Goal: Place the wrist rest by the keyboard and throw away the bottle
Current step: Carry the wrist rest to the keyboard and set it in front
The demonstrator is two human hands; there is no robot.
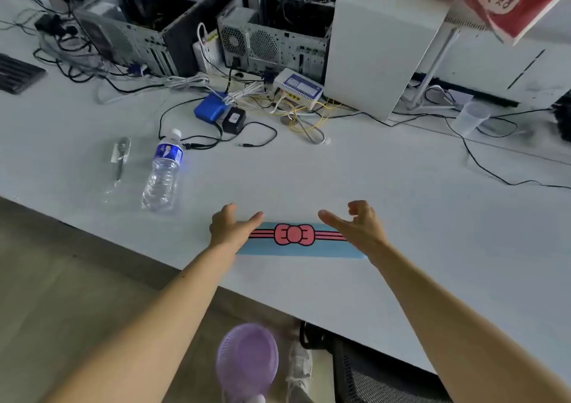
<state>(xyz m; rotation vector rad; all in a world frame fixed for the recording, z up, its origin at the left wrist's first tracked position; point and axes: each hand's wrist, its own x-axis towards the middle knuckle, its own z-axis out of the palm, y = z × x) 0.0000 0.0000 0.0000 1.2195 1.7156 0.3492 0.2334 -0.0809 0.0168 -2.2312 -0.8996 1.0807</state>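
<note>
Both hands, the left hand (230,229) and right hand (360,228), are resting spread, unclenched, on the wrist rest's (296,241) ends, seemingly to shift it evenly, while the bottle (163,172) is lying at ten o'clock, untouched.

Both forearms are bare to the lower edge of the frame, no sleeves showing. Neither the left hand (230,228) nor the right hand (360,226) wears anything. At bottom centre, a pale sneaker (299,368) (laced, somewhat blurred).

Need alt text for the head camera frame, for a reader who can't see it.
Both hands, left hand and right hand, hover open at the two ends of a blue wrist rest with a pink bow, lying flat on a white desk. A plastic bottle lies to the left, computer towers behind.
</note>
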